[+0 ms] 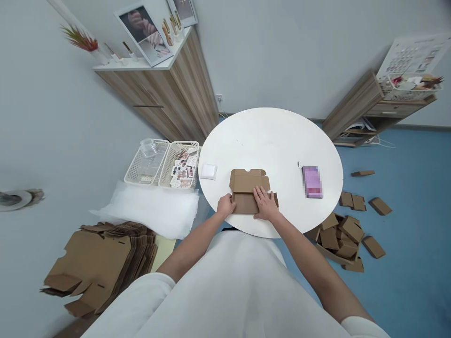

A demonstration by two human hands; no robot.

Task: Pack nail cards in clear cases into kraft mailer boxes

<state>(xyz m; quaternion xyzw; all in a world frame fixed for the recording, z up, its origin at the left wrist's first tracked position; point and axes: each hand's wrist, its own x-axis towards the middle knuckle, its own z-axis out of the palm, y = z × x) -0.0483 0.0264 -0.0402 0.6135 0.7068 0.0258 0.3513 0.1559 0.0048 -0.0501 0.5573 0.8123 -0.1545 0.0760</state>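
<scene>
A partly folded brown cardboard box (245,203) lies on the white round table near its front edge, with its lid panel and side flaps spread out away from me. My left hand (225,205) is closed at the box's left edge, thumb and fingers gripping the side wall. Across the box's right part lies my right hand (266,204), fingers stretched out and pressing on the cardboard. Left of the box sits a small stack of white square sheets (209,172). A phone with a purple, pixelated screen (312,181) rests at the right.
Flat cardboard blanks (95,263) are stacked at lower left. White foam sheets (158,206) lie before two white baskets (180,164) holding cards and clear plastic. Folded boxes fill a carton (338,237) on the right floor, several more around it. Cabinets stand behind.
</scene>
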